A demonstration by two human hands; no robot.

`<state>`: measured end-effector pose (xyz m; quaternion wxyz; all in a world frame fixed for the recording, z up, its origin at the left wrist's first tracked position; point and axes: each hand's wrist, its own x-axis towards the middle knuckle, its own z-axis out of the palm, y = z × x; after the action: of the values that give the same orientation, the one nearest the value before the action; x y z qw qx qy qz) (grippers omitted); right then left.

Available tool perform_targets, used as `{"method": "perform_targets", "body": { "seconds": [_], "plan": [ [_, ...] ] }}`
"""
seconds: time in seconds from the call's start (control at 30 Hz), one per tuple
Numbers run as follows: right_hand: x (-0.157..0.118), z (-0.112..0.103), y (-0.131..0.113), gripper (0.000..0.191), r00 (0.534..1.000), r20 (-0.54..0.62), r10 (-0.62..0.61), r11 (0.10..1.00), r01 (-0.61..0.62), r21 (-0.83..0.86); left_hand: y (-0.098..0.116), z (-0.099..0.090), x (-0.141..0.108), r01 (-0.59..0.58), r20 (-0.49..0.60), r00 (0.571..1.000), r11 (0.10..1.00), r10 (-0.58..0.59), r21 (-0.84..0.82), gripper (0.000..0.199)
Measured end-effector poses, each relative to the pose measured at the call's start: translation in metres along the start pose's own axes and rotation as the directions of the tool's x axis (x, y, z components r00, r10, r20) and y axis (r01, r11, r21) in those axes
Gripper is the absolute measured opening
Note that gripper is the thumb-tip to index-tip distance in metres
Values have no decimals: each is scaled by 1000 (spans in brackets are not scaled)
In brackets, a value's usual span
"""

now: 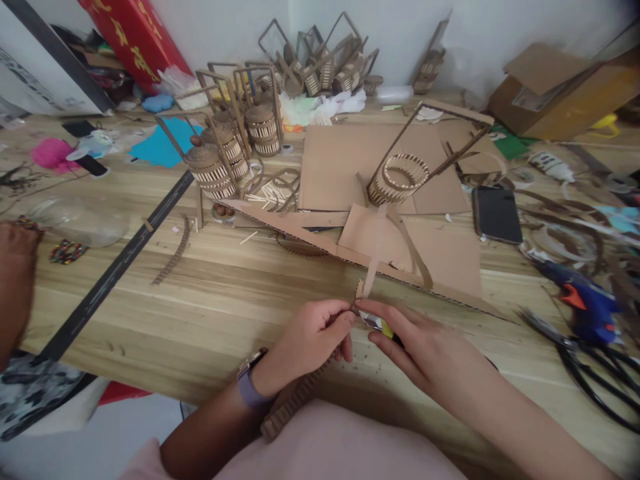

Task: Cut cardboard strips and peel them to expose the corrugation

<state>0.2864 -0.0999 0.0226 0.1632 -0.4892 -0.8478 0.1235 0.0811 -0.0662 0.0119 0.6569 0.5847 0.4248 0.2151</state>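
Observation:
My left hand [320, 333], closed, pinches the upper end of a brown ribbed cardboard strip [295, 403], which trails down past my wrist towards my lap. My right hand [420, 343] is curled round a small cutter with a yellow part [387, 328]; its metal end lies close to the left fingertips. The right index finger touches the strip at the pinch. Just beyond the fingers rises a pale translucent band [376, 257], reaching up over the cardboard sheet [450, 257]. Further back stands a round slatted basket [400, 179] with a tall square handle.
Black scissors [570, 347] and a blue glue gun [583, 293] lie at the right, below a phone [497, 213]. Finished little buckets [213, 173] crowd the back left. A long black strip [120, 267] crosses the left side, near another person's arm [15, 287].

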Motion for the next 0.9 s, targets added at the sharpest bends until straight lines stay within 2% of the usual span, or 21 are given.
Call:
{"method": "perform_targets", "body": {
  "seconds": [0.13,0.3,0.43,0.5,0.63,0.77,0.83,0.9],
  "plan": [
    [-1,2,1,35,1000,-8,-23,997,22,-70,0,1,-1,-14,-4,1000,998,15,57,25],
    [-1,6,-1,34,999,-47,-10,1000,9,-27,0,2,-2,-25,5,1000,997,25,69,25],
    [0,8,-6,31,996,-57,65,997,-63,40,-1,3,-2,-46,0,999,996,47,79,24],
    [1,7,-9,30,991,-49,123,984,-115,134,-1,4,-2,-42,-6,999,998,42,44,26],
    [3,-2,-11,35,958,55,282,870,-280,407,-3,4,-2,-47,15,999,998,48,-47,29],
    [5,-15,-10,53,881,247,403,695,-471,543,-6,4,-1,-29,26,999,990,33,-138,30],
    [4,-19,-9,57,874,282,395,695,-486,530,-6,3,0,-10,11,1000,985,12,-170,31],
    [-1,-18,-7,55,886,247,392,761,-463,454,-5,3,1,8,-21,1000,985,-12,-175,30]
  ]
}}
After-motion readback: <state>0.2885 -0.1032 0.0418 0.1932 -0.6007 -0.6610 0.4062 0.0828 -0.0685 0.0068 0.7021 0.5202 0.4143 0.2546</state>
